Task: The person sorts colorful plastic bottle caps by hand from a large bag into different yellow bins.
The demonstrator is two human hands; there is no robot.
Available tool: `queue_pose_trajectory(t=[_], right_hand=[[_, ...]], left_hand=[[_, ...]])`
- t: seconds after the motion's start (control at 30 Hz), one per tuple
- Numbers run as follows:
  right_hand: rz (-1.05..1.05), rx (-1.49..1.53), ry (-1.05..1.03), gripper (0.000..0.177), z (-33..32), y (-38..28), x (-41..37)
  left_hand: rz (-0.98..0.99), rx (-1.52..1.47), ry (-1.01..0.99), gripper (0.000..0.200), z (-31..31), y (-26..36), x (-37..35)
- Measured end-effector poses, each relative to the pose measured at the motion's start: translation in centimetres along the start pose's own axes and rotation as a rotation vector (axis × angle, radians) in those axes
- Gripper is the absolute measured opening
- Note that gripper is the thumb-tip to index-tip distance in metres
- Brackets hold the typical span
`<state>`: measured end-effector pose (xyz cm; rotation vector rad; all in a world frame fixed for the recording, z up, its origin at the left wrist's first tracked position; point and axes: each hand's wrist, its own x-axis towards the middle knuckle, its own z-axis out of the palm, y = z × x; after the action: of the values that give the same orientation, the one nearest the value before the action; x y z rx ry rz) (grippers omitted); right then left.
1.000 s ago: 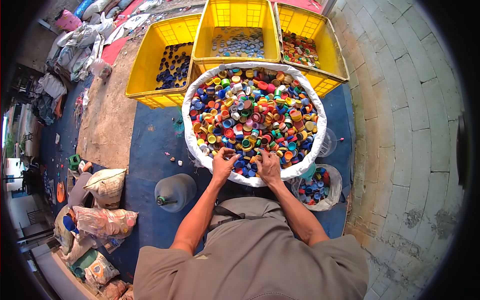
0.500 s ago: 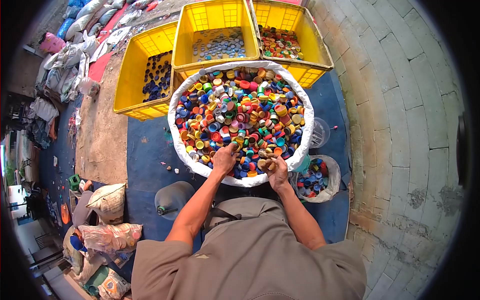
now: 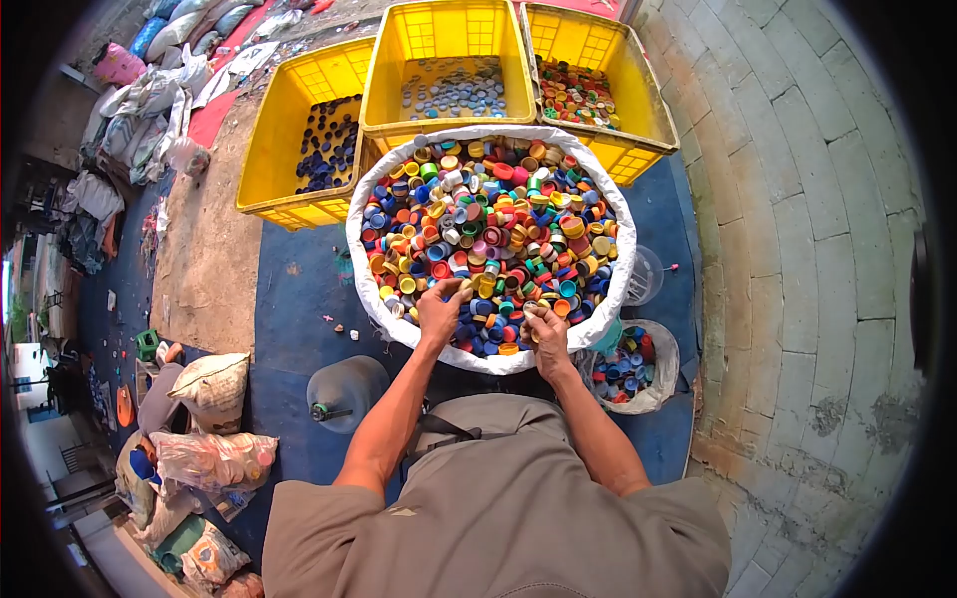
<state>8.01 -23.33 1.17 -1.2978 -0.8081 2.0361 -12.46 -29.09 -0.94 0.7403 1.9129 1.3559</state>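
A round container with a white cloth rim (image 3: pixel 630 234) stands in front of me, heaped with bottle caps (image 3: pixel 498 214) of many colours. My left hand (image 3: pixel 440 311) is over the near left part of the heap, its thumb and fingers pinched on a yellowish cap (image 3: pixel 466 289). To its right, my right hand (image 3: pixel 546 337) is near the front rim, with its fingers closed round a small pale cap (image 3: pixel 529 313). The palms of both hands are hidden.
Behind the container stand a left yellow crate (image 3: pixel 269 149) with dark caps, a middle one (image 3: pixel 384 90) with pale blue caps and a right one (image 3: pixel 648 110) with red and green caps. A small sack (image 3: pixel 663 374), a grey jug (image 3: pixel 344 389) and a brick wall (image 3: pixel 788 249) flank me.
The view has shifted slightly, so crates and container appear further right. My left hand has lifted a little with a cap. My right hand's fingers have drawn closer together round a cap.
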Motion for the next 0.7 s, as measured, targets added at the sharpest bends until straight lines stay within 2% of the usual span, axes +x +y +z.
queue_pose_trajectory(t=[0.07, 0.1, 0.2, 0.3, 0.33, 0.43, 0.47, 0.57, 0.6, 0.7], right_hand=[[-0.023, -0.090, -0.015, 0.022, 0.7, -0.1, 0.6], [-0.099, -0.232, -0.008, 0.022, 0.9, 0.2, 1.1], [-0.380, -0.719, 0.012, 0.021, 2.1, 0.4, 2.1], [-0.642, -1.027, -0.077, 0.026, 3.3, 0.1, 3.7], [-0.683, -1.130, -0.103, 0.034, 3.6, -0.2, 4.1], [-0.761, -1.295, -0.149, 0.039, 4.9, -0.5, 5.4], [-0.865, -1.324, -0.138, 0.038, 5.3, -0.5, 5.8], [-0.750, -1.492, -0.164, 0.039, 5.9, -0.3, 6.8], [-0.797, -1.485, -0.149, 0.037, 6.0, -0.2, 7.0], [-0.705, -1.534, -0.161, 0.034, 6.2, -0.3, 7.5]], left_hand=[[-0.134, -0.355, 0.024, 0.021, -0.9, -0.5, 0.1], [-0.318, -0.410, 0.018, 0.020, -2.1, 1.7, -0.5], [-0.430, -0.819, 0.027, 0.024, -3.9, 1.9, -1.7], [-0.516, -1.245, -0.059, 0.025, -5.3, 0.6, -2.6], [-0.525, -1.233, -0.063, 0.023, -5.5, 0.1, -2.9], [-0.529, -1.240, -0.123, 0.027, -5.8, -0.7, -3.9], [-0.550, -1.264, -0.100, 0.028, -5.6, -1.5, -4.0], [-0.593, -1.327, -0.071, 0.022, -5.6, 0.4, -4.5], [-0.600, -1.336, -0.068, 0.024, -5.6, 1.0, -4.6], [-0.584, -1.328, -0.089, 0.025, -5.6, 0.9, -4.6]])
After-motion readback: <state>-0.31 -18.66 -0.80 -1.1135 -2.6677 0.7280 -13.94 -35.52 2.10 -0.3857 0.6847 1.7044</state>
